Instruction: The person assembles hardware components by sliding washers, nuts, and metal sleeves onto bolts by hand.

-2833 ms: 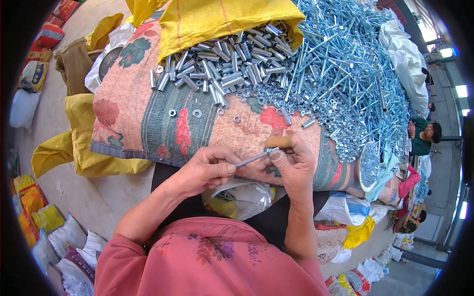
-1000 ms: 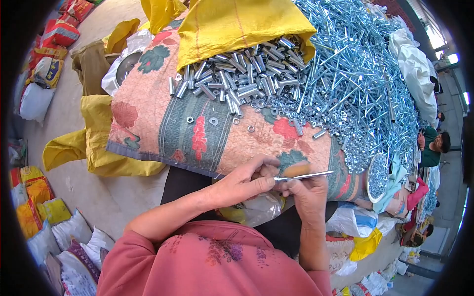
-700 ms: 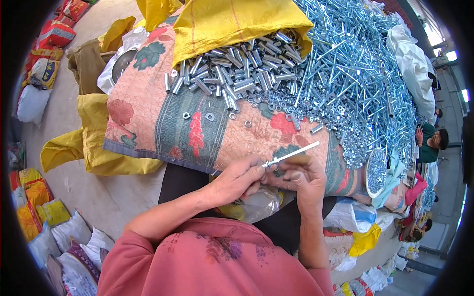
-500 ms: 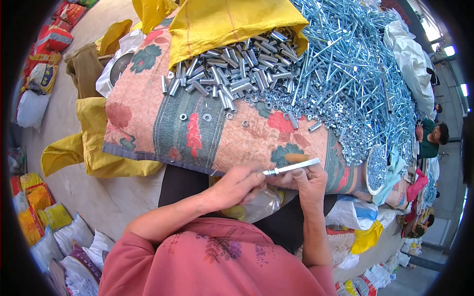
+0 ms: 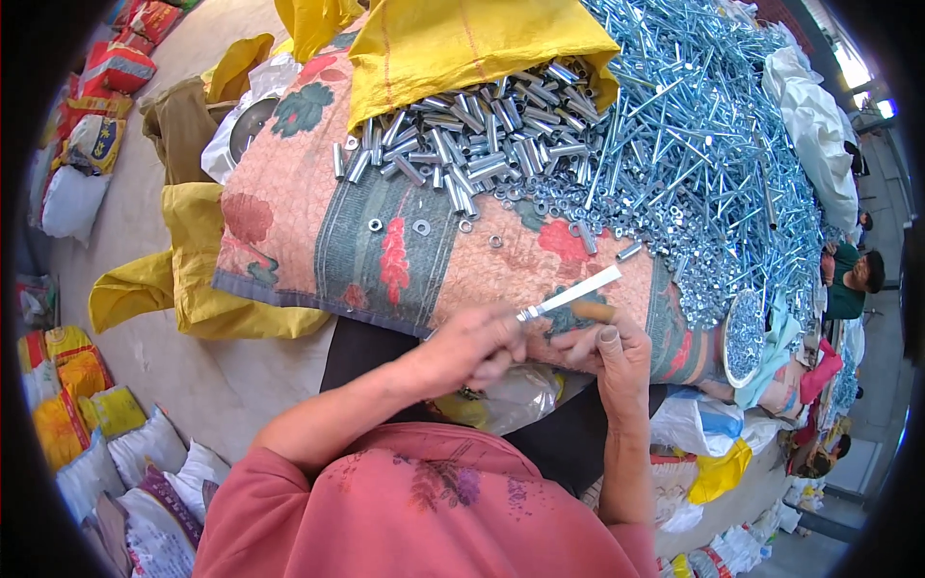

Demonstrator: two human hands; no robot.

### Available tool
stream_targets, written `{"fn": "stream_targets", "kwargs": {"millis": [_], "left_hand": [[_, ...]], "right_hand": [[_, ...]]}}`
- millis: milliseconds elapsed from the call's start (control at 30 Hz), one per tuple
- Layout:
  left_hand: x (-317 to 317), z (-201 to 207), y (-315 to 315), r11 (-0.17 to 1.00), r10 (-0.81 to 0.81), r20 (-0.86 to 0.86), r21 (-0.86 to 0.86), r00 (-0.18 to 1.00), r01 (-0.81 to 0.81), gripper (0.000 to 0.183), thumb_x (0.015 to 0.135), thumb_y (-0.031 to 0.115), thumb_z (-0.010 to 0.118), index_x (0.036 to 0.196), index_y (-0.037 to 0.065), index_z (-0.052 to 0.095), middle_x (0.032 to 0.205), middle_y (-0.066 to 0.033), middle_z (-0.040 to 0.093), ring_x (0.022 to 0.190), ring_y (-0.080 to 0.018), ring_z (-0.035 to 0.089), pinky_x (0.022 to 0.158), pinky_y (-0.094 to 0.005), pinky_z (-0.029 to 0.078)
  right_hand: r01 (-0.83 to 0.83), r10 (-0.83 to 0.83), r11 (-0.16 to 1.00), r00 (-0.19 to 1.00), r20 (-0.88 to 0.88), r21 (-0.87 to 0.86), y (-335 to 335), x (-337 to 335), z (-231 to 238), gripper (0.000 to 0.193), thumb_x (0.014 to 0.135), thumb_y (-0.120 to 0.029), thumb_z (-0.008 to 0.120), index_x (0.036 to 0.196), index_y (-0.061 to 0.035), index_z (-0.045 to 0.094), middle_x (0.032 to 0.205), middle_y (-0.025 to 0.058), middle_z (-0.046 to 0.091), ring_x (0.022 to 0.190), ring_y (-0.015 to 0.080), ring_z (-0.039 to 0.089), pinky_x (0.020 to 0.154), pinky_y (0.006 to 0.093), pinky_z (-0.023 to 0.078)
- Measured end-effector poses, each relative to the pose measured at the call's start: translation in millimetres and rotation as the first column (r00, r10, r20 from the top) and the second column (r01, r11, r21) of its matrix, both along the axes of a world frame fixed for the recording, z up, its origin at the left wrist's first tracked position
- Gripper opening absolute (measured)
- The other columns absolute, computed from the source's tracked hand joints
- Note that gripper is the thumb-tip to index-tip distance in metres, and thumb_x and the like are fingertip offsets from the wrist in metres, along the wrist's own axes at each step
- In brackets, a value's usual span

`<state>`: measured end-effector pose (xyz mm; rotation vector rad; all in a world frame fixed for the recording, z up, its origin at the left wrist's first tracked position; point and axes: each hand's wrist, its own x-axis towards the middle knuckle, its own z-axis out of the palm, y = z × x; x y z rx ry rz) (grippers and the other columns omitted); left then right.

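My left hand (image 5: 474,345) is closed around one end of an expansion bolt with a bright metal sleeve (image 5: 583,291). A ring or nut shows on the bolt near my fingertips, and the sleeve points up and to the right. Just right of it, my right hand (image 5: 621,358) is apart from the bolt, thumb raised and fingers loosely spread. A tan finger cot (image 5: 593,311) covers its index finger. Both hands are over the near edge of a patterned quilt (image 5: 385,279). Beyond them lie loose metal sleeves (image 5: 482,144), washers and nuts (image 5: 665,250), and a few single washers (image 5: 421,227).
A large heap of long bolts (image 5: 694,125) fills the far right. A yellow woven sack (image 5: 472,48) opens over the sleeves. A white bowl of small parts (image 5: 742,337) stands at the right. Filled sacks (image 5: 145,453) line the left floor; another person (image 5: 853,279) sits far right.
My right hand has let go of the sleeve and moved slightly down and right. The bolt in my left hand now tilts more steeply upward. The whole view has shifted slightly.
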<state>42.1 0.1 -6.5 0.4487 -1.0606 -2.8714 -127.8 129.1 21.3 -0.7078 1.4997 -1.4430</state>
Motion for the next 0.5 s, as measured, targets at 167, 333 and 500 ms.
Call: {"fn": "stream_targets", "kwargs": {"millis": [167,333,500], "left_hand": [[-4.7,6.0,16.3,0.997,-0.043,-0.02,0.057,0.999,0.044,0.029,0.096,0.028,0.041,0.083,0.003,0.047,0.052,0.0012,0.034,0.04,-0.0051,0.027,0.035,-0.0209,0.021],[4.0,-3.5,1.3,0.991,-0.08,-0.014,0.11,0.997,0.081,0.031,0.094,0.032,0.045,0.084,0.003,0.047,0.058,-0.0004,0.039,0.038,-0.0046,0.028,0.034,-0.0204,0.021],[-6.3,-27.8,39.0,0.173,0.31,-0.268,-0.928,0.912,-0.331,0.023,0.09,0.022,0.051,0.089,0.001,0.043,0.075,-0.0157,0.048,0.052,-0.0328,0.05,0.045,-0.0364,0.041]], "right_hand": [[-0.097,0.097,0.995,0.994,0.058,-0.002,0.7,6.0,-7.2,0.034,0.08,-0.01,0.067,0.109,0.0032,0.056,0.086,0.0039,0.063,0.073,0.0093,0.057,0.07,0.0212,0.046],[0.112,-0.113,0.994,0.991,0.078,0.008,-4.6,22.5,4.6,0.021,0.08,-0.008,0.067,0.098,0.0005,0.062,0.08,-0.0018,0.057,0.062,0.0042,0.047,0.057,0.0184,0.039],[0.128,-0.137,0.986,0.987,0.078,0.11,-1.8,46.7,-14.4,0.016,0.084,-0.011,0.062,0.097,-0.0005,0.061,0.075,-0.0023,0.054,0.062,0.0032,0.046,0.055,0.0178,0.037]]}}
